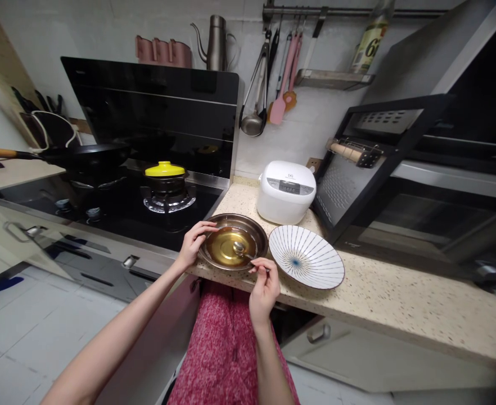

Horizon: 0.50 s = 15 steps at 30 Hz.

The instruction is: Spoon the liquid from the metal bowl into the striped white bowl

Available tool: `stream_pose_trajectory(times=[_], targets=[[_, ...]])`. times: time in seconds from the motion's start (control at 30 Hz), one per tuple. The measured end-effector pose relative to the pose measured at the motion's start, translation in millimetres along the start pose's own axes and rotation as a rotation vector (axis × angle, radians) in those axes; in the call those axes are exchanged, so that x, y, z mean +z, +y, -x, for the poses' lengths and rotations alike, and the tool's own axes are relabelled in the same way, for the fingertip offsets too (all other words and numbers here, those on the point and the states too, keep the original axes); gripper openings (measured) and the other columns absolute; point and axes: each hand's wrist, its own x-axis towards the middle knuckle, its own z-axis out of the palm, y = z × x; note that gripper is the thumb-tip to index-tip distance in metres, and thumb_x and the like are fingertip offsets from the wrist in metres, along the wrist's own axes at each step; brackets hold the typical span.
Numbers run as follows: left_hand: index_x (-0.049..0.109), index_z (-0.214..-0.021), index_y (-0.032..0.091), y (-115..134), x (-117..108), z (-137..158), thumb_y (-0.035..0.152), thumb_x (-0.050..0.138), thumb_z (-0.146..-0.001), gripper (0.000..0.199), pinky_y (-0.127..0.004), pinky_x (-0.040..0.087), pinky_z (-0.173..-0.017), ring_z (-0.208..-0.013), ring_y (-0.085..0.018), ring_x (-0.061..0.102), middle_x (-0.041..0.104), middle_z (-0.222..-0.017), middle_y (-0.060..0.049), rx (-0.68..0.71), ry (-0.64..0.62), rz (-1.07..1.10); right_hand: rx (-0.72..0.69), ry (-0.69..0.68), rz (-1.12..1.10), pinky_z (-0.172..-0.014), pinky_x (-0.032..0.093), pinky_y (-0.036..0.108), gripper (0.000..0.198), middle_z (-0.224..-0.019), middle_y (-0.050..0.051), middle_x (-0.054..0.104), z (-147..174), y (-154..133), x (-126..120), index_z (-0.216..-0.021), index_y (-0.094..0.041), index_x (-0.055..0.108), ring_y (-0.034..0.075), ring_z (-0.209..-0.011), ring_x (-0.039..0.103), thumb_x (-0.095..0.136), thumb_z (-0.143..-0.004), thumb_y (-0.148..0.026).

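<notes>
A round metal bowl stands at the front edge of the counter, with a shallow yellow-brown liquid inside. My left hand grips its left rim, fingers over the edge. Between the thumb and fingers of my right hand is the handle of a metal spoon. The spoon's bowl dips into the metal bowl, right of its centre; whether it touches the bottom I cannot tell. Just right of the metal bowl sits a white plate with dark radiating lines, and no hand touches it.
Behind the plate is a white rice cooker. A gas stove on the left carries a small pot with a yellow lid and a black wok. Ladles and spatulas hang on the wall. A black oven stands at right.
</notes>
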Motion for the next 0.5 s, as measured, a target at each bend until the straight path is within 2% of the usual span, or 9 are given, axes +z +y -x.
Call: stream_pose_trajectory(times=[0.27,0.5], targets=[[0.080,-0.102,0.018,0.1,-0.3,0.3,0.026,0.047,-0.088,0.037,-0.047,0.047,-0.106,-0.115,-0.030,0.064,0.072,-0.120,-0.012,0.013,-0.007,-0.016,0.064,0.105,-0.083,-0.068,0.054,0.026,0.026,-0.087,0.002,0.064,-0.3,-1.5,2.7,-0.090,-0.018,0.061,0.011,-0.070,0.062,0.048,-0.105,-0.034],[0.080,-0.102,0.017,1.0,-0.1,0.2,0.026,0.047,-0.088,0.037,-0.047,0.047,-0.107,-0.116,-0.030,0.064,0.071,-0.120,-0.012,0.017,-0.006,-0.009,-0.001,0.172,-0.090,-0.068,0.055,0.027,0.023,-0.086,0.002,0.064,-3.1,-3.5,-1.9,-0.088,-0.019,0.058,0.011,-0.069,0.063,0.048,-0.105,-0.031]])
